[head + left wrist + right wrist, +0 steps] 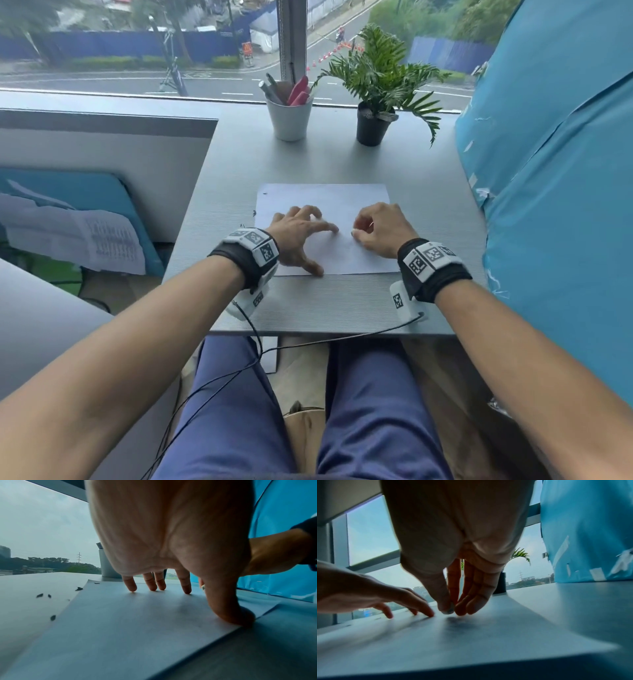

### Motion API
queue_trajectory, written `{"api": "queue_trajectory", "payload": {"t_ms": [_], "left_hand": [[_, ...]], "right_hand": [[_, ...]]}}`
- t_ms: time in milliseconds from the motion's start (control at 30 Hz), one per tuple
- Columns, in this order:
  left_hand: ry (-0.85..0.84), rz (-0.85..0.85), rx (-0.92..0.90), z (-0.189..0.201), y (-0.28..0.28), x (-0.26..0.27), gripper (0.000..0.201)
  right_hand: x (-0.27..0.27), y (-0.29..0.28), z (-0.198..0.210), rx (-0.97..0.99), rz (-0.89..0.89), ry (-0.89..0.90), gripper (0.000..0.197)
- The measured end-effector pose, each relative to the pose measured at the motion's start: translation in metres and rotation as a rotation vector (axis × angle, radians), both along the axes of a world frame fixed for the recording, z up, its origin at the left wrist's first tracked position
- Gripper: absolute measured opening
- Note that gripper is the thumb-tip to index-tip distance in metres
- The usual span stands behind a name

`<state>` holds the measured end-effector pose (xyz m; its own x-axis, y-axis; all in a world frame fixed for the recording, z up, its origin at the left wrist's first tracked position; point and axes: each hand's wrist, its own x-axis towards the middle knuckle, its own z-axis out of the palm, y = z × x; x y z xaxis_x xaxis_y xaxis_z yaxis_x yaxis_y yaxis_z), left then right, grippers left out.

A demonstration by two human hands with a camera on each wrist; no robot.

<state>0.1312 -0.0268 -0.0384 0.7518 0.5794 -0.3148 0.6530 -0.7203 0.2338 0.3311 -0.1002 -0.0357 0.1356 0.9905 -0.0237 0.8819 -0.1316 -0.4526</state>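
Note:
A white sheet of paper (pixel 342 202) lies flat on the grey desk (pixel 308 301). My left hand (pixel 298 233) is spread over its left half. In the left wrist view the fingertips (pixel 187 591) press on the sheet (pixel 120 615), and the thumb rests at its near edge. My right hand (pixel 380 226) is over the right half with fingers curled. In the right wrist view its thumb and fingertips (pixel 450 609) are bunched together just at the paper (pixel 471 635), and I see nothing between them. The left hand (pixel 376 595) shows there too.
A white cup of pens (pixel 289 118) and a potted plant (pixel 373 126) stand at the desk's far edge by the window. A blue covered panel (pixel 548 171) walls the right side and a grey divider (pixel 102 154) the left. Small dark specks (pixel 39 595) lie left of the paper.

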Motion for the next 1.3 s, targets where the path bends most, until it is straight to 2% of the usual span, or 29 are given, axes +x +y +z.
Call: {"api": "queue_trajectory", "payload": {"t_ms": [133,267,367,433,500,600,667,800,867,933,1000,1067,1100,1167,1233,1300], "left_hand": [[0.123,-0.015,-0.067,0.003,0.01,0.007,0.113],[0.286,-0.015,-0.089,0.009,0.017,0.023,0.127],[0.363,-0.016,-0.086,0.013,0.018,0.032,0.135],[0.376,-0.019,-0.082,0.013,0.017,0.034,0.141],[0.378,-0.022,-0.085,0.013,0.016,0.034,0.144],[0.364,-0.007,-0.102,0.012,0.016,0.033,0.145],[0.366,0.004,-0.105,0.012,0.017,0.033,0.145],[0.363,0.005,-0.097,0.009,0.017,0.035,0.148],[0.364,0.006,-0.098,0.009,0.017,0.034,0.148],[0.355,-0.001,-0.103,0.009,0.017,0.034,0.146],[0.346,0.002,-0.11,0.009,0.017,0.034,0.145],[0.353,0.012,-0.106,0.009,0.018,0.034,0.146],[0.357,0.014,-0.102,0.008,0.018,0.034,0.146],[0.365,0.012,-0.097,0.007,0.017,0.036,0.148],[0.367,0.009,-0.093,0.007,0.017,0.036,0.149],[0.361,0.005,-0.101,0.007,0.017,0.035,0.148]], "right_hand": [[-0.004,0.008,0.005,0.009,-0.034,0.06,0.012],[-0.001,0.018,0.008,-0.026,-0.065,0.027,0.012],[-0.021,0.009,0.007,-0.079,0.015,0.011,0.013],[-0.039,-0.004,0.008,-0.145,0.145,-0.003,0.01],[-0.037,-0.001,0.009,-0.19,0.174,-0.016,0.011],[-0.008,0.024,0.012,-0.16,-0.048,-0.002,0.015],[-0.006,0.029,0.011,-0.133,-0.076,-0.019,0.017],[-0.051,-0.004,0.007,-0.242,0.171,-0.027,0.014],[-0.055,-0.011,0.01,-0.295,0.247,-0.005,0.013],[-0.038,0.005,0.013,-0.246,0.182,-0.049,0.016],[-0.013,0.025,0.013,-0.173,-0.01,-0.032,0.016],[-0.008,0.031,0.008,-0.124,-0.104,-0.013,0.016],[-0.016,0.027,0.005,-0.142,-0.078,-0.029,0.017],[-0.044,0.008,0.004,-0.208,0.084,-0.043,0.015],[-0.055,-0.007,0.009,-0.273,0.219,0.002,0.012],[-0.041,0.005,0.013,-0.235,0.164,-0.008,0.014]]}}
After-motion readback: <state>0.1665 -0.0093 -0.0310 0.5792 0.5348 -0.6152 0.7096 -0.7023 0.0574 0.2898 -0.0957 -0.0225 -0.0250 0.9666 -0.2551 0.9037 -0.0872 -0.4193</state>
